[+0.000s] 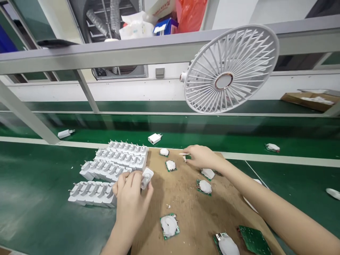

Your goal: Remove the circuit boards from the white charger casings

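Observation:
My left hand (132,189) is closed around a white plug charger housing (147,177), its end face showing past the fingertips. Right beside it stand rows of similar white plug chargers (91,193), pins up. Farther off, at the back of the brown board (186,212), my right hand (199,156) pinches a small green circuit board (188,157) with some white on it; the fingers cover most of it. Below that hand lie a circuit board topped with white paste (208,173) and another like it (205,186).
More pasted circuit boards (169,225) are spread over the brown board, and one green board (255,241) lies face down. A white fan (231,71) hangs above the bench. Single chargers (154,138) lie along the back strip. A cardboard box (309,101) stands at the far right.

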